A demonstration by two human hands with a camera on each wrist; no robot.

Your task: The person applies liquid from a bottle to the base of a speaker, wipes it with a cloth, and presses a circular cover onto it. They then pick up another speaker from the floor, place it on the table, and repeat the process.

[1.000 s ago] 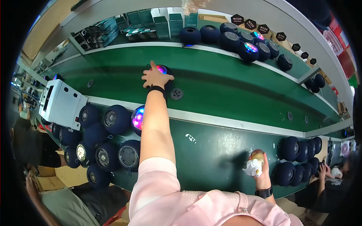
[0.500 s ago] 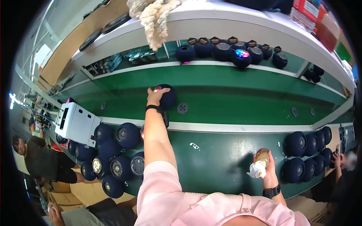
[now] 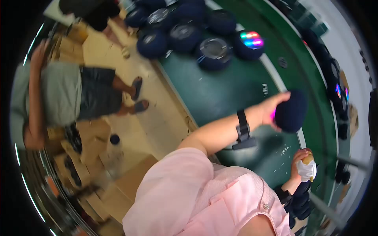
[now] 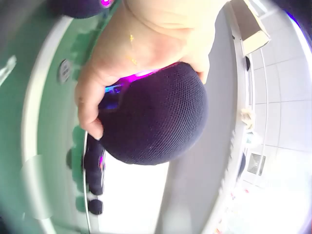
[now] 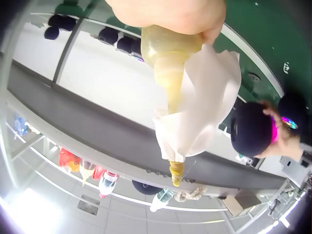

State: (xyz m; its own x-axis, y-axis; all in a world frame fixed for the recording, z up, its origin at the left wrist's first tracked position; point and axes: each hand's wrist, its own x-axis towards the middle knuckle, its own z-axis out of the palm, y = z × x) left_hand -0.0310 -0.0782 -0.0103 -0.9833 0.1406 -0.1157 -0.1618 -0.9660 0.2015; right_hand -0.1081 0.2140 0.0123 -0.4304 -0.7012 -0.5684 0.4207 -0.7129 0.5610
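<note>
My left hand (image 3: 269,110) grips a round dark blue speaker (image 3: 292,111) covered in knit fabric, fingers and thumb spread around its lit end. Pink light glows from that end under the palm, and in the left wrist view the speaker (image 4: 161,117) hangs above the bench. My right hand (image 3: 298,162) holds a squeeze bottle (image 5: 168,46) of yellowish see-through plastic. White tissue (image 5: 209,92) wraps around its long nozzle, leaving the yellow tip (image 5: 176,173) bare. In the head view the bottle stays a short way from the speaker.
Several dark speakers stand grouped on the green bench (image 3: 189,86), one with a multicoloured lit top (image 3: 251,41). More line the shelf along the far side. A person (image 3: 59,90) stands beside the bench, near cardboard boxes (image 3: 130,177) on the floor.
My left hand has lifted the speaker off the green surface behind the ledge and brought it closer to my body. The head view has swung left. The right hand keeps hold of the bottle.
</note>
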